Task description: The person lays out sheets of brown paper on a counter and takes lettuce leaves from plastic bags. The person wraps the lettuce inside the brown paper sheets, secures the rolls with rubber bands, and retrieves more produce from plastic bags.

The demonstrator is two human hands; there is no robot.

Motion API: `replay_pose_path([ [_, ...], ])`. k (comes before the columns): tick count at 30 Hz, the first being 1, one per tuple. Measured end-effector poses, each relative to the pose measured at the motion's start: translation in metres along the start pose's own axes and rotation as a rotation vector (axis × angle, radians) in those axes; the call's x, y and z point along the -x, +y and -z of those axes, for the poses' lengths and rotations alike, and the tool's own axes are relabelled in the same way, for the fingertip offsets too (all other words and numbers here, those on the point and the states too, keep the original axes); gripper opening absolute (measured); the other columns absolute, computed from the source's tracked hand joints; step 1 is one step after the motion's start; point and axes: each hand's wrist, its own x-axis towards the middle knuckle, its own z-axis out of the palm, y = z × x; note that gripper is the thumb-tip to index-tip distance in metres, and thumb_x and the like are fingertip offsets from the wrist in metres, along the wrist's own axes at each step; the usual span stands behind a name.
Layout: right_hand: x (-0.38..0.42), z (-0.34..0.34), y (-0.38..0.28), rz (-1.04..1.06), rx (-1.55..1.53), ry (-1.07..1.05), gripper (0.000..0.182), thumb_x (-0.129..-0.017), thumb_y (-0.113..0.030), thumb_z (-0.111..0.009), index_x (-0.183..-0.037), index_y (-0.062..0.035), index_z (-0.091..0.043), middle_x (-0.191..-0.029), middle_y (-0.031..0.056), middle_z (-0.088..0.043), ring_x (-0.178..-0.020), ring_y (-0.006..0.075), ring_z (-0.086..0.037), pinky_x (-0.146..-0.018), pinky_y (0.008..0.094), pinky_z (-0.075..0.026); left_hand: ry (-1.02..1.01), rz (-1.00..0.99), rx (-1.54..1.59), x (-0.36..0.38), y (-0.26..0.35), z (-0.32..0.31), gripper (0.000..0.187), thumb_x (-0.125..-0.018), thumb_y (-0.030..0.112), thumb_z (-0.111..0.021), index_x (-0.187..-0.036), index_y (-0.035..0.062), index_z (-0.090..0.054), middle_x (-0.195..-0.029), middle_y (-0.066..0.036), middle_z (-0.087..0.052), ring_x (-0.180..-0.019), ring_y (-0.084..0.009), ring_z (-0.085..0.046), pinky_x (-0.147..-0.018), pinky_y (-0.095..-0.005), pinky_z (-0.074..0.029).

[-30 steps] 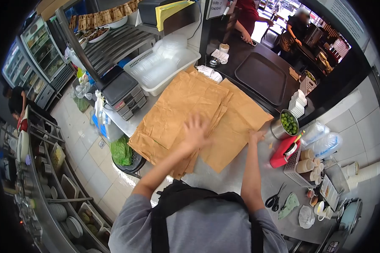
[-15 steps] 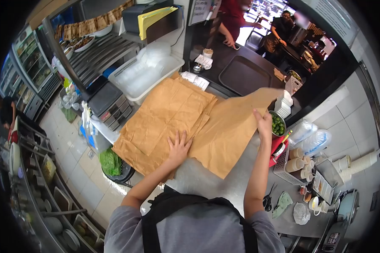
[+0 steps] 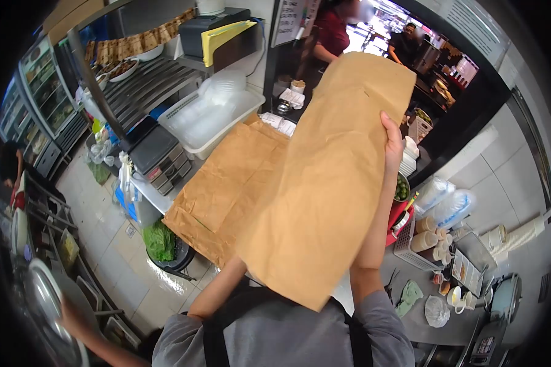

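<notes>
Head view: large brown paper sheet [image 3: 333, 177] held up over the grey steel counter [image 3: 423, 285]

From where I stand, the right hand [image 3: 393, 144] grips the sheet's right edge, thumb on the face turned toward the wearer. The left hand is hidden by the paper, so I can't tell whether it's open or closed; only its forearm [image 3: 219, 290] shows at the near left. The sheet slants across the middle, partly covering a creased brown paper stack [image 3: 217, 186] to its left. Beyond that stack sits a white plastic basket [image 3: 209, 145] of clear containers [image 3: 217, 92]. Green limes [image 3: 401, 189] peek out just right of the sheet.
</notes>
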Motion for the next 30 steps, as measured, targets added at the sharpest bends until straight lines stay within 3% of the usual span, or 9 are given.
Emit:
replay_pose_path([
  [4, 0.006, 0.04, 0.039, -0.013, 0.099, -0.018, 0.026, -0.085, -0.015, -0.058, -0.103, 0.0034, -0.059, -0.099, 0.0091, -0.064, -0.086, 0.016, -0.062, -0.074, 0.0271, -0.05, 0.083, -0.093, 0.021, -0.001, 0.033, 0.062, 0.058, -0.081, 0.002, -0.059, -0.134, 0.0116, -0.039, -0.121, -0.01, -0.051, -0.103, -0.0174, -0.051, -0.085, -0.031, -0.043],
  [11, 0.039, 0.167, 0.192, -0.456, 0.284, 0.048, 0.028, -0.086, -0.014, -0.059, -0.109, 0.0025, -0.057, -0.107, 0.0101, -0.061, -0.093, 0.0196, -0.061, -0.078, 0.0323, -0.052, 0.4, -0.151, -0.659, -0.019, 0.089, 0.214, 0.061, -0.069, -0.008, -0.068, -0.122, 0.0163, -0.049, -0.082, -0.006, -0.063, -0.07, -0.009, -0.059, -0.063, -0.0231, -0.047],
  [16, 0.074, 0.165, 0.259, -0.63, 0.208, 0.119, 0.034, -0.088, -0.015, -0.057, -0.117, 0.0019, -0.053, -0.11, 0.0101, -0.06, -0.099, 0.0225, -0.059, -0.082, 0.0394, -0.05, 0.554, -0.098, -1.321, -0.05, 0.105, 0.262, 0.048, -0.069, -0.001, -0.064, -0.112, 0.019, -0.057, -0.082, -0.008, -0.066, -0.072, -0.0246, -0.063, -0.064, -0.0356, -0.05],
  [20, 0.088, 0.144, 0.278, -0.758, 0.205, 0.064, 0.045, -0.091, -0.021, -0.055, -0.129, -0.0031, -0.039, -0.125, 0.0138, -0.05, -0.112, 0.0244, -0.053, -0.086, 0.043, -0.049, 1.066, -0.323, -1.867, -0.055, 0.099, 0.232, 0.031, -0.08, 0.013, -0.052, -0.111, 0.0148, -0.057, -0.103, -0.009, -0.06, -0.103, -0.0327, -0.053, -0.09, -0.0504, -0.038],
  [22, 0.096, 0.134, 0.285, -0.55, 0.677, 0.129, 0.082, -0.084, -0.038, -0.062, -0.141, -0.0044, -0.013, -0.142, 0.0202, -0.023, -0.128, 0.0314, -0.031, -0.097, 0.052, -0.036, 1.176, -0.721, -2.014, -0.046, 0.101, 0.185, 0.031, -0.078, 0.011, -0.052, -0.109, 0.0127, -0.058, -0.108, -0.015, -0.056, -0.105, -0.031, -0.05, -0.086, -0.0501, -0.039],
  [24, 0.094, 0.135, 0.305, -0.331, 1.346, 0.283, 0.107, -0.074, -0.057, -0.064, -0.144, -0.0051, -0.003, -0.145, 0.0266, -0.008, -0.131, 0.0399, -0.021, -0.101, 0.0561, -0.026, 0.992, -0.76, -2.062, -0.06, 0.047, 0.187, 0.033, -0.074, 0.014, -0.054, -0.107, 0.0093, -0.059, -0.106, -0.017, -0.057, -0.099, -0.0316, -0.053, -0.086, -0.0438, -0.042],
  [25, 0.099, 0.128, 0.306, -0.09, 1.54, 0.25, 0.104, -0.077, -0.06, -0.058, -0.145, -0.0064, -0.001, -0.145, 0.0284, -0.006, -0.133, 0.0424, -0.016, -0.103, 0.0568, -0.02, 0.724, -0.552, -1.969, -0.049, 0.037, 0.156, 0.04, -0.075, 0.026, -0.059, -0.113, 0.013, -0.058, -0.12, -0.019, -0.051, -0.112, -0.0355, -0.047, -0.091, -0.0506, -0.039],
  [27, 0.11, 0.09, 0.298, 0.162, 1.559, 0.053, 0.085, -0.086, -0.055, -0.049, -0.146, -0.0118, -0.008, -0.147, 0.0258, -0.005, -0.137, 0.0405, -0.01, -0.104, 0.0593, -0.013, 0.653, -0.281, -1.841, -0.042, 0.001, 0.12, 0.061, -0.081, 0.056, -0.052, -0.133, 0.0265, -0.044, -0.148, -0.02, -0.016, -0.136, -0.0451, -0.01, -0.102, -0.0667, -0.013],
  [30, 0.113, 0.041, 0.299, 0.229, 1.573, -0.455, 0.064, -0.093, -0.047, -0.039, -0.146, -0.0208, -0.016, -0.151, 0.0177, -0.005, -0.139, 0.0364, -0.005, -0.104, 0.0622, -0.008, 0.762, -0.302, -1.766, -0.051, -0.027, 0.127, 0.064, -0.082, 0.056, -0.048, -0.137, 0.0252, -0.039, -0.149, -0.019, -0.014, -0.136, -0.0447, -0.011, -0.104, -0.0646, -0.01],
])
